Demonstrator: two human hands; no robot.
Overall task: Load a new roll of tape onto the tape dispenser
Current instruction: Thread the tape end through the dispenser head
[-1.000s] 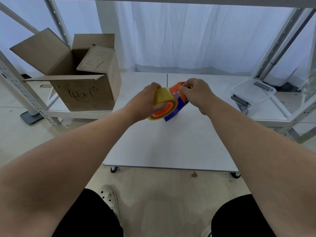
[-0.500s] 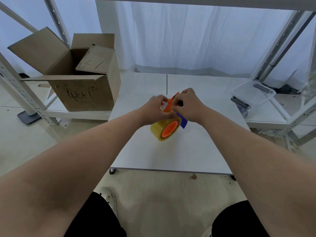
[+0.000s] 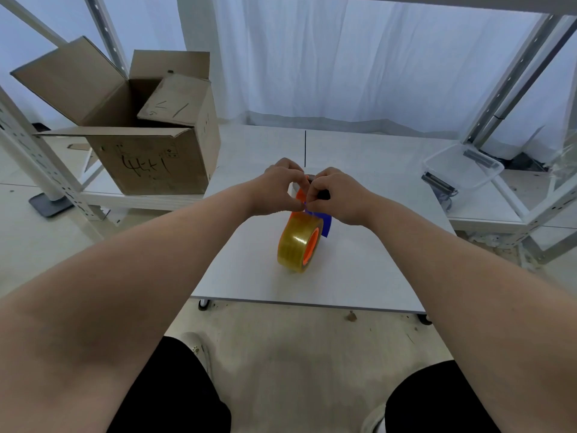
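Note:
A yellowish roll of tape sits on the orange hub of the orange and blue tape dispenser, low over the white table. My left hand and my right hand meet just above the roll. Both pinch at the dispenser's upper end, fingertips touching. The hands hide most of the dispenser's head. Whether a tape end lies between the fingers cannot be seen.
An open cardboard box stands at the back left on a low shelf. A clear plastic tub with dark metal parts beside it sits at the right. White metal rack posts flank both sides. White curtain behind.
The dispenser with the roll has dropped from in front of my hands to hanging below them near the table. Both hands came together at its top end.

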